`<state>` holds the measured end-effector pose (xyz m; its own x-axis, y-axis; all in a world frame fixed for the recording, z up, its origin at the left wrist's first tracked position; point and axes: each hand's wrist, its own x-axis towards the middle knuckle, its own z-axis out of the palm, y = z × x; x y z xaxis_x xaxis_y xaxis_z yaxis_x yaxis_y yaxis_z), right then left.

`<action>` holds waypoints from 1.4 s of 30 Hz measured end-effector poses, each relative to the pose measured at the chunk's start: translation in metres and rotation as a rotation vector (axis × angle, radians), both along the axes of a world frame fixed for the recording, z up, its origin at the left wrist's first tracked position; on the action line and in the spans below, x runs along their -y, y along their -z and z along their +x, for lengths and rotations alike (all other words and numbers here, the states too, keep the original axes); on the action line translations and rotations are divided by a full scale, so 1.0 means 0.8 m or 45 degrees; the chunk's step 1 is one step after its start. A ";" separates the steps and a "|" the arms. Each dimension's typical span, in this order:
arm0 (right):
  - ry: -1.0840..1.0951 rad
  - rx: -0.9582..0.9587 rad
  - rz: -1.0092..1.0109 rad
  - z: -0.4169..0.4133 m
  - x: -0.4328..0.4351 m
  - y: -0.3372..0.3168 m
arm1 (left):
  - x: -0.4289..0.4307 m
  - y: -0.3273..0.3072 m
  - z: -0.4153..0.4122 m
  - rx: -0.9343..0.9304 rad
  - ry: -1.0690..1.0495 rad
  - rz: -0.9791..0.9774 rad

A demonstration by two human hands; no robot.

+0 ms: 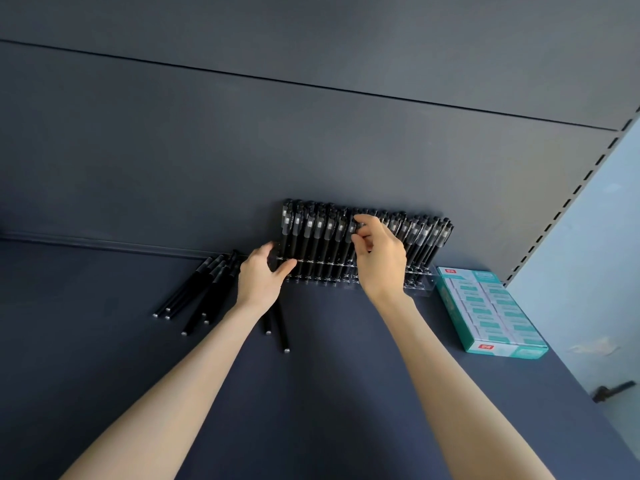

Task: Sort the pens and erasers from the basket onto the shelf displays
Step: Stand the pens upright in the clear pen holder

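Two hands at the rack. Right hand (381, 261) pinches the cap of one pen (354, 226) standing mid-row. Left hand (259, 278) grips the left end of the clear pen rack (420, 284), which holds rows of upright black pens at the shelf's back edge. Loose pens (204, 292) lie to the left. The eraser box (491, 310), packed, sits just right of the rack. The shelf (311, 375) surface runs open toward the near edge.

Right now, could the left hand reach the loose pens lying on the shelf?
Probably yes. The loose pens lie right beside the left hand, nothing between them; it only has to let go of the clear holder it grips.
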<state>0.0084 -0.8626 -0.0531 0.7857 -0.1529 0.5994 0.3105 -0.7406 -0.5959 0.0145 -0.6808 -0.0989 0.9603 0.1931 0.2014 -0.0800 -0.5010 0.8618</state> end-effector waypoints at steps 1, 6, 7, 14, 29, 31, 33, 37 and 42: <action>0.002 0.003 0.006 -0.003 0.000 -0.001 | -0.001 -0.002 -0.001 -0.018 0.014 -0.017; -0.102 0.040 0.067 -0.028 -0.013 0.000 | -0.018 -0.009 -0.017 0.011 -0.016 0.050; -0.144 0.041 0.083 -0.035 -0.020 0.003 | -0.023 -0.011 -0.024 0.027 -0.037 0.084; -0.308 -0.177 0.021 -0.058 -0.090 0.030 | -0.096 -0.003 -0.062 -0.015 -0.274 0.315; 0.029 -0.648 -0.085 -0.029 -0.251 0.064 | -0.209 0.005 -0.031 -0.266 0.203 0.531; 0.104 -0.671 -0.098 -0.024 -0.265 0.065 | -0.219 0.002 -0.024 -0.298 0.271 0.522; 0.161 -0.691 -0.078 -0.019 -0.274 0.065 | -0.227 0.001 -0.019 -0.309 0.317 0.526; 0.215 -0.733 0.005 -0.004 -0.284 0.066 | -0.241 0.002 -0.008 -0.297 0.330 0.566; 0.251 -0.791 0.109 0.004 -0.290 0.063 | -0.241 -0.003 0.001 -0.303 0.342 0.682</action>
<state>0.0113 -0.6307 -0.1032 0.9341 -0.3562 0.0225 -0.2469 -0.6905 -0.6799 0.0154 -0.4879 -0.0969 0.9915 -0.1286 -0.0216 -0.0999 -0.8557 0.5077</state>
